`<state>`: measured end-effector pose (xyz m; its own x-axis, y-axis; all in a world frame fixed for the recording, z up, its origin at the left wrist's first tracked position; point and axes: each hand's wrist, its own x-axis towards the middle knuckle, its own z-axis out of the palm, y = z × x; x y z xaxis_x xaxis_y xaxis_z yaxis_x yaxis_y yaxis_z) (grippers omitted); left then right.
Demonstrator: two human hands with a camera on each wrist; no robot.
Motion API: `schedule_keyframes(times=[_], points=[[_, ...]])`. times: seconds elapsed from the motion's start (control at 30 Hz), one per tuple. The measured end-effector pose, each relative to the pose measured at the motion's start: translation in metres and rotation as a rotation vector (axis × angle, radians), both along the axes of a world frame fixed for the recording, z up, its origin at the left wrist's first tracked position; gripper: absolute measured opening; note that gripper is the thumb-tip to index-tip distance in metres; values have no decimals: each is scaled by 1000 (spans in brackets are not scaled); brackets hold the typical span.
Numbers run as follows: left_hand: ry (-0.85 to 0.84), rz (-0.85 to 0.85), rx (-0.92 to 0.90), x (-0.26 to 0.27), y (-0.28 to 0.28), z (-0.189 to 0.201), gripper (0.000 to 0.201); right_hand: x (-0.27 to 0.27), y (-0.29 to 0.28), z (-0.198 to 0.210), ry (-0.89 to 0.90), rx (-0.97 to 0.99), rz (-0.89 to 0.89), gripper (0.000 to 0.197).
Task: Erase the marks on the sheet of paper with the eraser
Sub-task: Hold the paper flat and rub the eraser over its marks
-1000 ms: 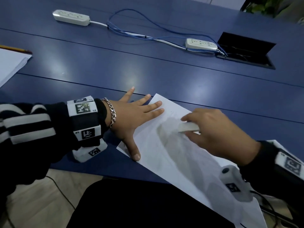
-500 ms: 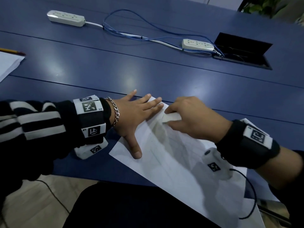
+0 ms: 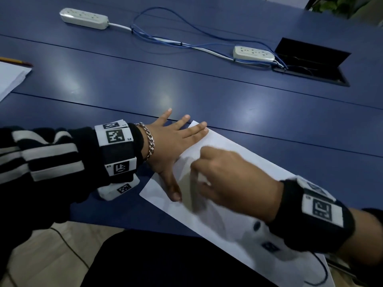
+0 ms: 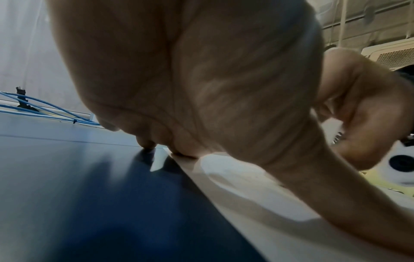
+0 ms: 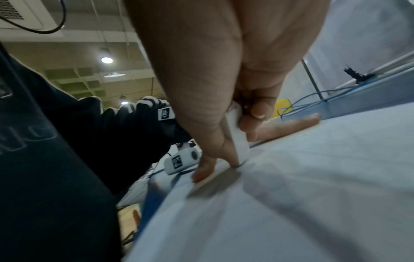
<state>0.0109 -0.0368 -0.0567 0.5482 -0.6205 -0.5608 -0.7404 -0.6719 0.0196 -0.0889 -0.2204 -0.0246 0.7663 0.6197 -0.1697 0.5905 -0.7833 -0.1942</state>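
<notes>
Right hand (image 3: pixel 232 183) pinches eraser (image 5: pixel 237 134) on paper (image 3: pixel 244 154) — left hand (image 3: pixel 172 141) flat.

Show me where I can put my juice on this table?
Bare blue table lies between the blue cables and the left hand, right of the paper stack. Crowded: the sheet under both hands and around the power strips.

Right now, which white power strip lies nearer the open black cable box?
The right white power strip, beside the open black cable box; the other white power strip lies far left.
</notes>
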Motion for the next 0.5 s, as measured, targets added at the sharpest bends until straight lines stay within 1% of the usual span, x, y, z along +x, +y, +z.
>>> schedule_keyframes(times=[0.03, 0.07, 0.1, 0.17, 0.2, 0.23, 0.27, 0.33, 0.37, 0.4, 0.43, 0.5], points=[[2, 4, 5, -1, 0, 1, 177, -2, -1, 1, 71, -17, 26, 15], [8, 10, 5, -1, -1, 1, 177, 6, -6, 4, 108, -15, 12, 17], [15, 13, 2, -1, -1, 2, 177, 21, -13, 3, 77, 1, -33, 20], [20, 19, 3, -1, -1, 3, 177, 51, -29, 1, -64, -2, -177, 24], [19, 19, 6, -1, -1, 3, 177, 58, -35, 0, -109, -26, -233, 25], [16, 18, 7, -1, -1, 3, 177, 55, -35, -3, -124, -22, -240, 24], [11, 15, 6, -1, -1, 2, 177, 44, -29, -4, -103, 8, -192, 22], [1, 14, 6, -2, -1, 2, 178, 17, -14, -5, 18, 48, -40, 19], [-2, 15, 7, -2, -1, 2, 178, 14, -15, -3, 66, 35, -14, 19], [-2, 18, 10, -2, -1, 3, 177, 23, -19, 0, 86, 8, -27, 20], [0, 19, 14, -2, -2, 4, 176, 38, -27, 0, 63, -3, -70, 22], [3, 22, 20, -2, -2, 5, 175, 68, -46, 2, -49, -13, -225, 28]])
